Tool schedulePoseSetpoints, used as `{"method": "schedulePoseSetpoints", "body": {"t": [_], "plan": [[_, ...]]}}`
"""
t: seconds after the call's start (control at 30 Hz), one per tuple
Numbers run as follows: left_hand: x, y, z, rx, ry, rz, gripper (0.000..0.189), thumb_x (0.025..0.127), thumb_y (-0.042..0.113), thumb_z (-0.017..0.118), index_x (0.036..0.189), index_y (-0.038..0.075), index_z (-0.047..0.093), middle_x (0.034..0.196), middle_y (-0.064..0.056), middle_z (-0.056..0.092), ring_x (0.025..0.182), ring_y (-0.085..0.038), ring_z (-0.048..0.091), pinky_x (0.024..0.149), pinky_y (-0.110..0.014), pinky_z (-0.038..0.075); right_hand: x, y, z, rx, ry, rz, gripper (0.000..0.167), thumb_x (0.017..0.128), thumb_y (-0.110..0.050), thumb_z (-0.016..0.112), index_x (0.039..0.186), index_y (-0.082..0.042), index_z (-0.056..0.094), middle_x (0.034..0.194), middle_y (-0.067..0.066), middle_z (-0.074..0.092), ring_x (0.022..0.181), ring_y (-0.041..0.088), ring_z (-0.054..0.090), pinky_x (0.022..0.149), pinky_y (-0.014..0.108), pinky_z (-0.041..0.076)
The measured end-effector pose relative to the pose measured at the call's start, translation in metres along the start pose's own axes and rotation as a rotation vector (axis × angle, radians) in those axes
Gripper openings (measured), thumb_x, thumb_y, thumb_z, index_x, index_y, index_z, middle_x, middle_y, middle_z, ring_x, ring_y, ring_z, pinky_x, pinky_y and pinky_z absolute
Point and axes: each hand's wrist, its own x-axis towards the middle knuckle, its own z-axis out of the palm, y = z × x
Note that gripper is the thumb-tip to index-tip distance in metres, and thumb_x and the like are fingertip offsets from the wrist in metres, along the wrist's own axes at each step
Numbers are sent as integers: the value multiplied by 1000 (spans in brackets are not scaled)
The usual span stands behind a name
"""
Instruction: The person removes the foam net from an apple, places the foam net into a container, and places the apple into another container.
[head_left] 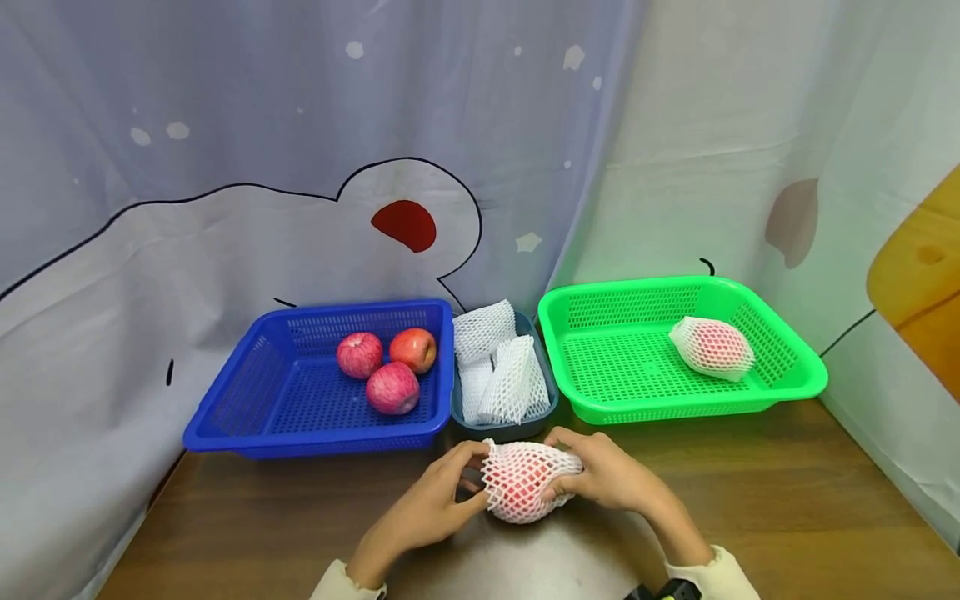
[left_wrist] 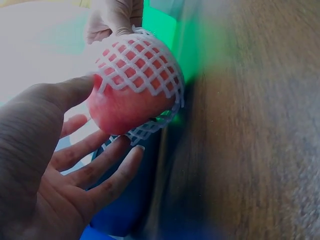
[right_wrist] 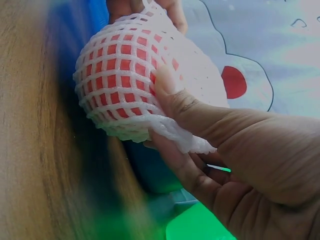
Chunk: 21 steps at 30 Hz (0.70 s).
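A red apple (left_wrist: 127, 107) is partly inside a white foam net (head_left: 525, 467), held above the front of the table. Its bare end faces my left hand (head_left: 438, 496), whose thumb touches one side while the curved fingers (left_wrist: 102, 155) reach the underside and the net's loose edge. My right hand (head_left: 607, 471) grips the netted end, the thumb (right_wrist: 172, 92) pressed on top and the fingers below, with a gathered tail of net between them. Behind the hands, a small dark basket (head_left: 551, 392) contains several white foam nets (head_left: 510, 379).
A blue basket (head_left: 247, 392) with three bare apples (head_left: 393, 388) stands at the back left. The green basket (head_left: 592, 408) at the back right contains one netted apple (head_left: 716, 348). A printed curtain (head_left: 300, 108) hangs behind the wooden table (head_left: 787, 500).
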Motion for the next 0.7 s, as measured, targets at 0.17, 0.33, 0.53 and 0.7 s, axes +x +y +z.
{"method": "schedulePoseSetpoints", "body": {"t": [0.17, 0.33, 0.53, 0.7], "plan": [[0, 1, -1, -1, -6, -20, 48, 85, -1, 67, 129, 3, 49, 124, -13, 58, 111, -27, 62, 83, -24, 58, 0, 0, 2, 6, 1, 4, 38, 79, -41, 79, 103, -19, 61, 82, -7, 67, 70, -2, 51, 64, 19, 45], [0, 1, 1, 10, 9, 0, 52, 83, -2, 67, 131, 1, 47, 125, -14, 57, 110, -27, 62, 82, -24, 58, 1, -3, 2, 29, -1, 5, 37, 80, -40, 78, 103, -16, 60, 78, -9, 65, 67, -3, 49, 61, 18, 44], [-1, 2, 4, 6, 10, -10, 55, 81, -3, 68, 132, 2, 47, 125, -12, 55, 108, -23, 62, 82, -25, 58, 0, -8, 3, 36, -11, 7, 39, 82, -39, 77, 104, -15, 58, 78, -8, 63, 65, -3, 47, 59, 19, 44], [-2, 3, 4, -12, 12, -2, 56, 79, -4, 68, 131, 1, 48, 124, -13, 55, 105, -22, 62, 83, -28, 59, 0, -10, 6, 27, -3, -7, 38, 83, -37, 77, 106, -15, 56, 81, -7, 65, 66, -3, 48, 60, 19, 44]]}}
